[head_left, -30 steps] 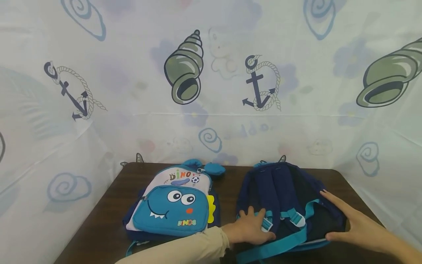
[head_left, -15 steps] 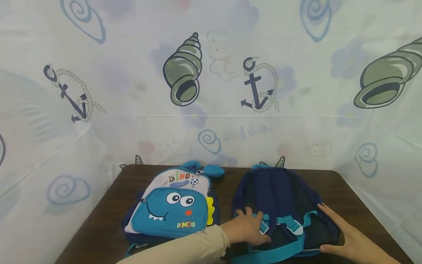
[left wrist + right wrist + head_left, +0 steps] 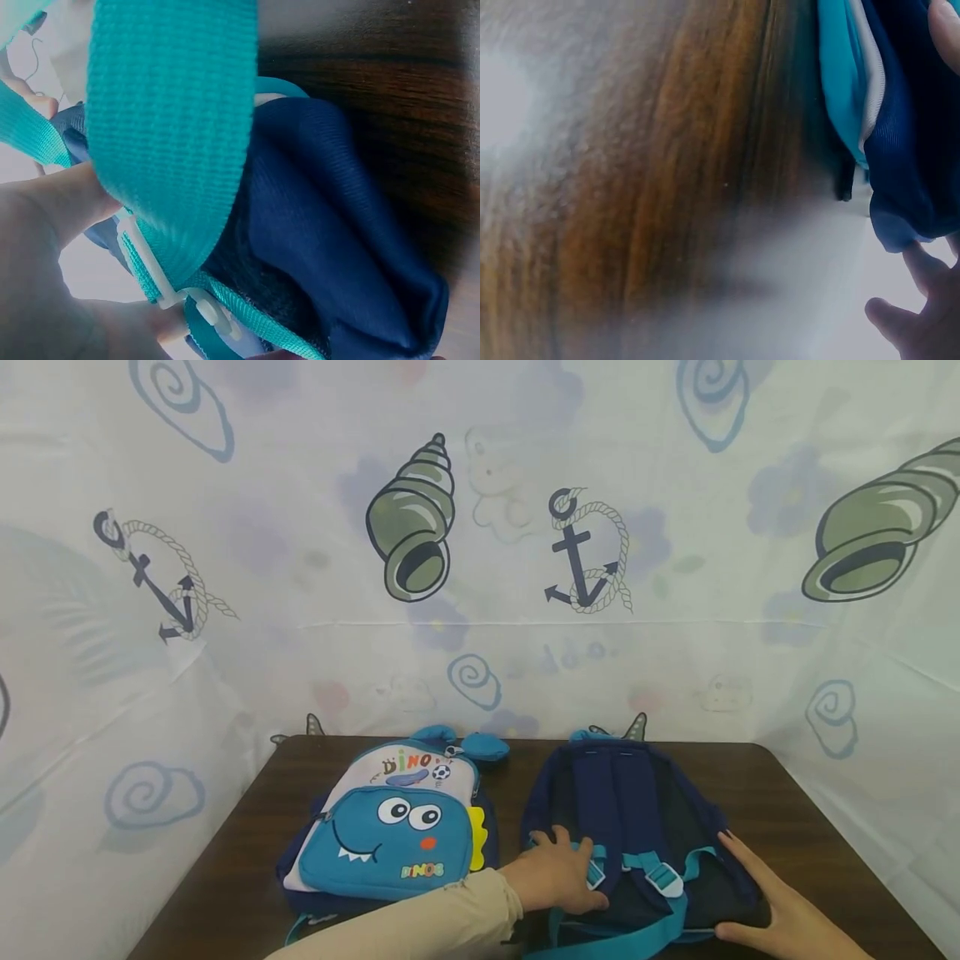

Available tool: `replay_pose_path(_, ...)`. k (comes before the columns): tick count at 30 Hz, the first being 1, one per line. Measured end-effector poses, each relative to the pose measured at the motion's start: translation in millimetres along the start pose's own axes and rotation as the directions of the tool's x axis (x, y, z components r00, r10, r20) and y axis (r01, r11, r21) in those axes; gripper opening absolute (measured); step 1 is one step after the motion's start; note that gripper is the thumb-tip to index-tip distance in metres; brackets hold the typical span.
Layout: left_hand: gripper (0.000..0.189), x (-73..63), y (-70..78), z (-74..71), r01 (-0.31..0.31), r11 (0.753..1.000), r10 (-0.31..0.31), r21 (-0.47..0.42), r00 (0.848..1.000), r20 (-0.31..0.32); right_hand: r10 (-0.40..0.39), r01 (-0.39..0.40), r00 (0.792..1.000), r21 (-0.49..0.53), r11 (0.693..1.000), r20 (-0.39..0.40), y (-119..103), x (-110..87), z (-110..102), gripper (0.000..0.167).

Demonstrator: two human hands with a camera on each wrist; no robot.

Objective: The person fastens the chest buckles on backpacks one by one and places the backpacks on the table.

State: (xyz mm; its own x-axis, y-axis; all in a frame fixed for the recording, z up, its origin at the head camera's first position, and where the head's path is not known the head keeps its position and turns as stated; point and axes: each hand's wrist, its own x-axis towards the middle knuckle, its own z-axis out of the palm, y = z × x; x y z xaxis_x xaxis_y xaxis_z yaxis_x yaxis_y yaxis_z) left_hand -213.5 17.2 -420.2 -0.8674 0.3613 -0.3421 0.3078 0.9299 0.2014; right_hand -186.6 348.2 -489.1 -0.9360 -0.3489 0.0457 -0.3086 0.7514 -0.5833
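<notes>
A navy backpack (image 3: pixel 633 793) lies on the table with its back panel and shoulder straps facing up. My left hand (image 3: pixel 558 870) rests on its lower left part, fingers spread beside a white strap buckle (image 3: pixel 594 874). Up close in the left wrist view, a teal webbing strap (image 3: pixel 169 135) hangs in front of the thumb side of that hand. My right hand (image 3: pixel 780 906) touches the lower right side of the same bag, index finger stretched along the edge and thumb at the bottom corner. In the right wrist view its fingertips (image 3: pixel 922 262) meet the navy fabric.
To the left lies a second backpack (image 3: pixel 390 835), front up, with a blue dinosaur face and a yellow frill. A small blue flap (image 3: pixel 486 746) sticks out at its top. Both bags are on a dark wood table (image 3: pixel 225 852), against a printed white curtain (image 3: pixel 300 568).
The navy backpack has slid a little to the left, and its lower end has straightened slightly. Both hands have moved left along with it. The dinosaur backpack stays in its place.
</notes>
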Motion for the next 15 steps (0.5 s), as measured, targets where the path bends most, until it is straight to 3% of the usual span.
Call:
replay_pose_path(7, 0.077, 2.8, 2.3, 2.5, -0.009, 0.997, 0.012, 0.071, 0.999, -0.039, -0.005, 0.004, 1.0, -0.026, 1.0, -0.006, 4, -3.2, 0, 0.105)
replay_pose_path(15, 0.08, 2.6, -2.9, 4.0, -0.035, 0.989, 0.054, 0.146, 0.989, -0.135, -0.117, 0.119, 0.993, -0.141, 0.983, 0.023, -10, -5.6, -26, 0.094)
